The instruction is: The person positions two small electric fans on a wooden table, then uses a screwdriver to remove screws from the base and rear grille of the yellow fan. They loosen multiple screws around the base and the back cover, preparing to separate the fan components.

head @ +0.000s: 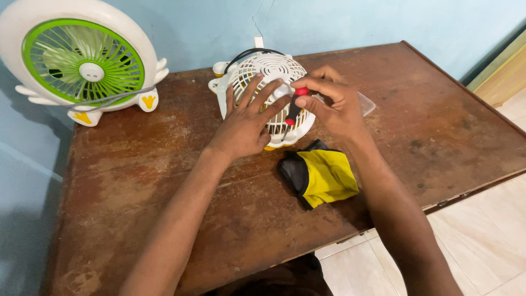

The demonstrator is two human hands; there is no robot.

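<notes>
- A small white table fan (pixel 267 82) is lying face-up on the worn brown wooden counter (pixel 164 181), near its far edge and roughly at mid-width.
- The left hand (pixel 245 123) is pressing flat on the fan's white grille, fingers spread wide and gripping nothing.
- The right hand (pixel 335 104) is closing its grip on a red-and-black screwdriver (pixel 295 107), thumb and fingertips pinching the red handle top; the shaft is pointing down towards the near rim of the grille.
- A black cable (pixel 246 54) is arching over the fan's far side.
- A folded yellow-and-black cloth (pixel 323 175) is lying on the counter just in front of the fan, under the right wrist.
- A clear plastic container (pixel 366 102) is showing partly behind the right hand.
- A second fan with a green grille (pixel 82 60) is standing upright at the far left corner, well apart from the hands, leaning close to the pale blue wall (pixel 356 22).
</notes>
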